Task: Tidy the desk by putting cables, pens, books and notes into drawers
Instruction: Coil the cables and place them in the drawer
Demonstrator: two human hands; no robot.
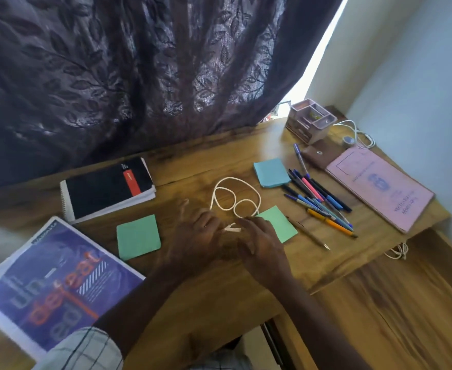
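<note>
A white cable [235,194] lies in loose loops at the middle of the wooden desk [219,284]. Its two ends meet between my hands. My left hand [197,232], blurred, curls its fingers at one end, and my right hand [261,245] pinches the cable where it meets a green note pad [283,224]. A second green pad [138,236] and a blue pad [271,172] lie nearby. Several pens [321,201] are heaped to the right, with a pencil [310,233] beside them. There is a black spiral notebook [107,188], a purple magazine [54,284] and a pink book [379,185].
A desk organiser [310,120] with small drawers stands at the back right, beside another white cable [361,134], a tape roll [349,141] and a brown pouch [321,156]. A dark curtain [139,76] hangs behind the desk. A cord [398,252] dangles off the right edge.
</note>
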